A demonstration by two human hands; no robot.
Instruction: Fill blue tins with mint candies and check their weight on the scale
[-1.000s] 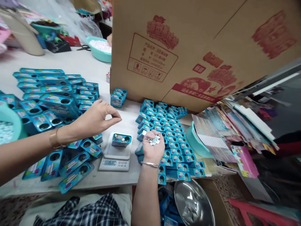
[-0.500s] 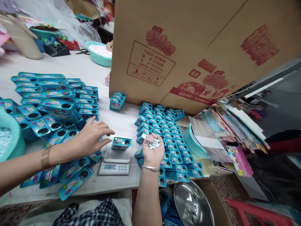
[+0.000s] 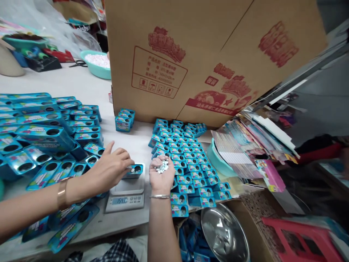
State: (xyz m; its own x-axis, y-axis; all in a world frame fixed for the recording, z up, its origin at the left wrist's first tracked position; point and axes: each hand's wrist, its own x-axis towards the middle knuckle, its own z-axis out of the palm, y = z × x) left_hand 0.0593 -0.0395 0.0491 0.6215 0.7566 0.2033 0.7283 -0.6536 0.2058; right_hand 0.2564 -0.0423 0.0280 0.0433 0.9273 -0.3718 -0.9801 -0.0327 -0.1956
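Digital scale: it is standing on the white table [image 3: 73,83]; the scale's [image 3: 124,204] display is showing figures, the last too blurred to read surely.
Box on platform: one blue box [image 3: 138,169] is lying on the scale's platform [image 3: 136,186], its long axis running left to right, with the round hole facing up at the right end; a few white pieces are resting on its top.
Left hand: the left hand [image 3: 111,168] is reaching over the scale from its left, fingers bending above the box's left end; whether they are touching or pinching anything I cannot tell.
Right hand: the right hand [image 3: 160,182] is cupping a heap of pale pellets [image 3: 163,166], palm up, just right of the scale, lying nearer the hole.
Stock: jumbled blue boxes [image 3: 40,136] are lying left of the scale, rows of boxes [image 3: 187,163] are standing right of it.
Hidden: the left fingers are covering the box's left end.
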